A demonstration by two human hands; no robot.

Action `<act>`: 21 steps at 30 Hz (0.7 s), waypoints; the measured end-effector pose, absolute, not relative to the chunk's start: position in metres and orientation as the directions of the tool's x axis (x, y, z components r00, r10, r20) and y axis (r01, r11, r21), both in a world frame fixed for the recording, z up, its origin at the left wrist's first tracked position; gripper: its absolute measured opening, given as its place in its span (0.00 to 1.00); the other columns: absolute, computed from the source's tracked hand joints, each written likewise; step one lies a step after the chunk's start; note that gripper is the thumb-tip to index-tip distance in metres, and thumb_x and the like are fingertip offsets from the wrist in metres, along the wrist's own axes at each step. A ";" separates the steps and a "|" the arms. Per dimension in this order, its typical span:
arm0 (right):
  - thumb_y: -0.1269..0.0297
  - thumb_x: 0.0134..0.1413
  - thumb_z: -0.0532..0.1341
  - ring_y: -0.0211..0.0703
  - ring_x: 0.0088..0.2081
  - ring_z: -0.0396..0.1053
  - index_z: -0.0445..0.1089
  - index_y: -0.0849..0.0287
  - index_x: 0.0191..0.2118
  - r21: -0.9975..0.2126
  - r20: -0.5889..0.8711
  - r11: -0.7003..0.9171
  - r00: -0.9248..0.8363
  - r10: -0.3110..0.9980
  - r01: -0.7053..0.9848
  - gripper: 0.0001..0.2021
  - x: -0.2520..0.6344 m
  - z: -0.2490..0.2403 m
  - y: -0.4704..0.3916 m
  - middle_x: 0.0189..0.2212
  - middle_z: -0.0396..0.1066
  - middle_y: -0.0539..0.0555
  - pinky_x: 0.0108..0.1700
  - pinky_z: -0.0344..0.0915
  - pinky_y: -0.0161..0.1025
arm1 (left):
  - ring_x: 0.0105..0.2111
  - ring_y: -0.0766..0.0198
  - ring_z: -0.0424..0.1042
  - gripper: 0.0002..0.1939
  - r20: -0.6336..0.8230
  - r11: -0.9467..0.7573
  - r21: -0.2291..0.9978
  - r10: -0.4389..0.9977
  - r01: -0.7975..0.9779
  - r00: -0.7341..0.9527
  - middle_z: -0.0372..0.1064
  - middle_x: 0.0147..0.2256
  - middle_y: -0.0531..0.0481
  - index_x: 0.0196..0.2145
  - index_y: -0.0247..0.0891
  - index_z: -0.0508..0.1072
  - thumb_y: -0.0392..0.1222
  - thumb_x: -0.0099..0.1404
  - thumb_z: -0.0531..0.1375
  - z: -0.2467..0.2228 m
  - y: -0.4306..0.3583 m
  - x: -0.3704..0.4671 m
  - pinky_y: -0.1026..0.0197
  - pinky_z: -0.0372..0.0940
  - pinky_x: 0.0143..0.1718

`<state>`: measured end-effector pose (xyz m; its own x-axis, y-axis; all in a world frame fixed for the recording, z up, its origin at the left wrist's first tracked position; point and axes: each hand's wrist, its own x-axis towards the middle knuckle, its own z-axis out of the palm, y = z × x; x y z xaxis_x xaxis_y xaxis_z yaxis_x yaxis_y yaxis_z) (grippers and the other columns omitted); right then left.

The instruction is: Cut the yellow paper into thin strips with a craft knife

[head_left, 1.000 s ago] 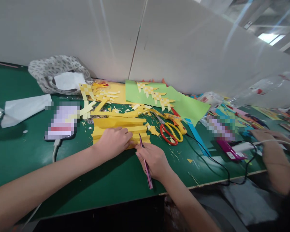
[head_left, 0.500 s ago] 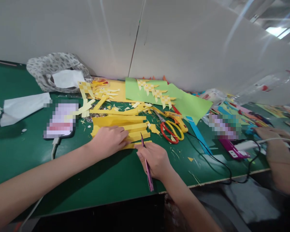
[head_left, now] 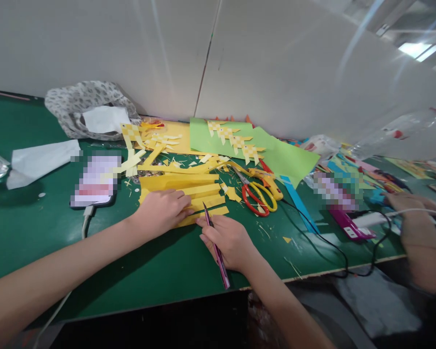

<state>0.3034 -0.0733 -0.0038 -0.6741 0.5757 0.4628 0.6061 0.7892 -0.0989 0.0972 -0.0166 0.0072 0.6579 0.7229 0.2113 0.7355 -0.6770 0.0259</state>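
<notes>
My left hand (head_left: 163, 208) presses down on yellow paper (head_left: 199, 190) cut into strips, its fingers bent and their tips partly hidden. Just right of it, my right hand (head_left: 227, 240) is closed around a slim purple craft knife (head_left: 220, 261), whose pointed tip slants up and left over the strips. The right fingertips rest by the strip nearest me. Red-and-yellow-handled scissors (head_left: 255, 199) lie behind and right of my right hand, beside a yellow glue gun (head_left: 271, 183). Small yellow scraps (head_left: 233, 194) are scattered between the strips and the scissors.
Woven paper fish (head_left: 236, 140) lie on green sheets (head_left: 283, 152) at the back. A phone (head_left: 96, 182) with a cable and a fabric basket (head_left: 90, 92) stand left. On the right are a magenta power strip (head_left: 349, 228), black cords and a co-worker's arm (head_left: 417, 228).
My right hand and the knife have shifted slightly left, the tip moving further over the strips. My left hand stays on the paper. The view has moved a little.
</notes>
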 end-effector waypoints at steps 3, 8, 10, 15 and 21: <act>0.70 0.61 0.53 0.48 0.36 0.74 0.70 0.64 0.43 -0.095 0.482 0.770 -0.648 0.590 0.631 0.10 0.305 -0.004 -0.074 0.32 0.76 0.62 0.38 0.72 0.43 | 0.32 0.60 0.73 0.13 0.253 -0.701 0.028 0.695 0.713 0.673 0.73 0.31 0.48 0.35 0.37 0.71 0.48 0.69 0.53 0.010 -0.023 0.083 0.64 0.57 0.24; 0.71 0.60 0.54 0.48 0.34 0.75 0.70 0.64 0.43 -0.063 0.549 0.750 -0.605 0.577 0.659 0.10 0.308 -0.006 -0.075 0.30 0.76 0.61 0.37 0.72 0.43 | 0.32 0.58 0.73 0.15 0.296 -0.703 0.000 0.679 0.711 0.672 0.74 0.32 0.47 0.37 0.37 0.72 0.49 0.69 0.51 0.006 -0.041 0.043 0.61 0.62 0.27; 0.71 0.59 0.55 0.48 0.35 0.75 0.70 0.63 0.42 -0.054 0.555 0.751 -0.606 0.571 0.658 0.08 0.307 -0.005 -0.075 0.31 0.76 0.62 0.37 0.73 0.44 | 0.31 0.58 0.73 0.15 0.298 -0.677 0.004 0.703 0.736 0.645 0.74 0.32 0.48 0.37 0.38 0.73 0.49 0.69 0.51 0.002 -0.046 0.030 0.60 0.62 0.27; 0.69 0.59 0.55 0.49 0.43 0.74 0.68 0.61 0.35 -0.145 0.490 0.788 -0.648 0.583 0.598 0.04 0.289 0.000 -0.077 0.42 0.76 0.64 0.44 0.72 0.45 | 0.32 0.59 0.73 0.15 0.302 -0.697 0.012 0.686 0.717 0.662 0.74 0.32 0.50 0.36 0.39 0.74 0.45 0.71 0.50 -0.004 -0.043 0.027 0.60 0.62 0.27; 0.66 0.61 0.55 0.51 0.42 0.74 0.67 0.61 0.37 -0.184 0.410 0.771 -0.665 0.624 0.610 0.06 0.273 -0.003 -0.084 0.43 0.76 0.64 0.43 0.72 0.47 | 0.32 0.59 0.73 0.12 0.325 -0.704 0.021 0.676 0.709 0.661 0.74 0.31 0.50 0.34 0.38 0.74 0.41 0.69 0.52 -0.001 -0.023 0.033 0.60 0.62 0.28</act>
